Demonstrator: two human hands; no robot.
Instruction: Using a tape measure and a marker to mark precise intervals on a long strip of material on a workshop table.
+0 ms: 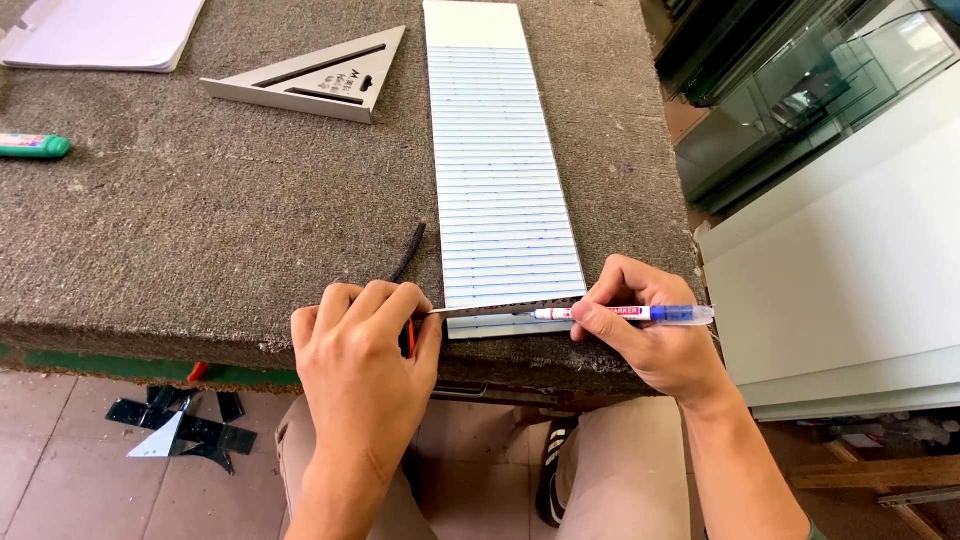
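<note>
A long white strip (497, 150) ruled with many thin cross lines lies lengthwise on a brown carpeted bench (200, 230). Across its near end rests a metal ruler (510, 307). My left hand (365, 350) is closed over the ruler's left end, pressing it down beside an orange-handled tool. My right hand (645, 335) grips a blue marker (630, 314), held level, its tip touching the strip along the ruler's edge.
A grey metal triangular square (320, 78) lies at the back, left of the strip. A white notepad (100, 32) sits at the far left corner, a green marker (35, 146) at the left edge. Glass panes (820, 100) and white boards (850, 290) stand to the right.
</note>
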